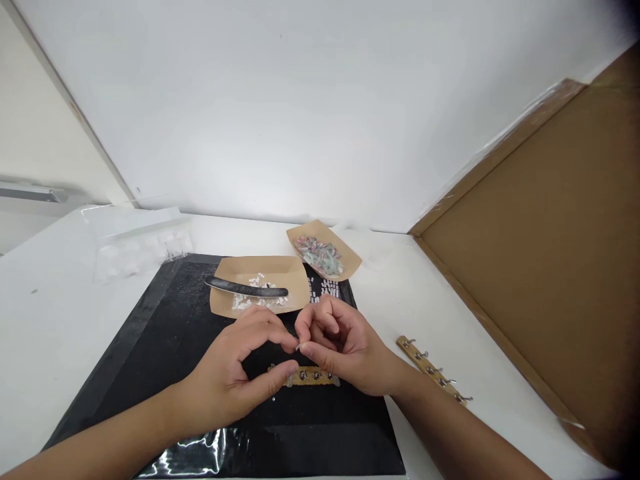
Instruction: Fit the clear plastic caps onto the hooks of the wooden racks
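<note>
Right hand (345, 343): is closing thumb against forefinger at the tips, pinching a small pale piece; the other fingers are curling toward the palm.
Left hand (245, 363): is holding thumb and forefinger apart in a partly open curve; its forefinger is reaching right up to the piece, though whether it is touching cannot be told.
Small pale piece (298, 347): is sticking out of the right hand's pinch, between the two hands, above the black mat.
Near wooden strip (310, 377): is lying on the mat just beyond and below the fingertips, bearing a row of metal fittings; the left thumb is hiding part of it.
Black mat (200, 360): is spreading beneath both hands on the white table (45, 300).
Brown tray (220, 269): is standing beyond the left hand, holding scattered white bits (243, 302), with a dark curved file (247, 289) lying across it.
Second tray (353, 263): is sitting farther back, holding coloured pieces (320, 257).
Pale rows (329, 289): are showing between the trays and the right hand.
Far-right strip (427, 365): is lying beside the right forearm, carrying metal fittings.
</note>
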Demonstrator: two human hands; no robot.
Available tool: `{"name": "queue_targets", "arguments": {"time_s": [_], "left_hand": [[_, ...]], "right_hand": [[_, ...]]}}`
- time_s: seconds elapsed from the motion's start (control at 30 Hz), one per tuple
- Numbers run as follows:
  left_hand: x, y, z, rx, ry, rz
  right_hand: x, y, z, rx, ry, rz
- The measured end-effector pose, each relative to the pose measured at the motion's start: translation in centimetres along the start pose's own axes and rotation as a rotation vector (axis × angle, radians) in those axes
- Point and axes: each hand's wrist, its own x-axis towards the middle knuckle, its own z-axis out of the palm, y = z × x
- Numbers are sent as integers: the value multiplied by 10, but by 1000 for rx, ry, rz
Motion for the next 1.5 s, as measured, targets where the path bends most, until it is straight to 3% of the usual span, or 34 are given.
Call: {"name": "queue_targets", "arguments": {"time_s": [0.53, 0.97, 1.3, 1.5], "left_hand": [[2, -6, 3, -18, 52, -103], [3, -5, 5, -4, 50, -116], [2, -8, 7, -22, 42, -92], [4, -13, 1, 68, 25, 49]], "right_hand": [[2, 1, -3, -312, 92, -71], [2, 5, -3, -106, 87, -25], [0, 7, 1, -106, 52, 16], [-1, -3, -6, -161, 40, 22]]}}
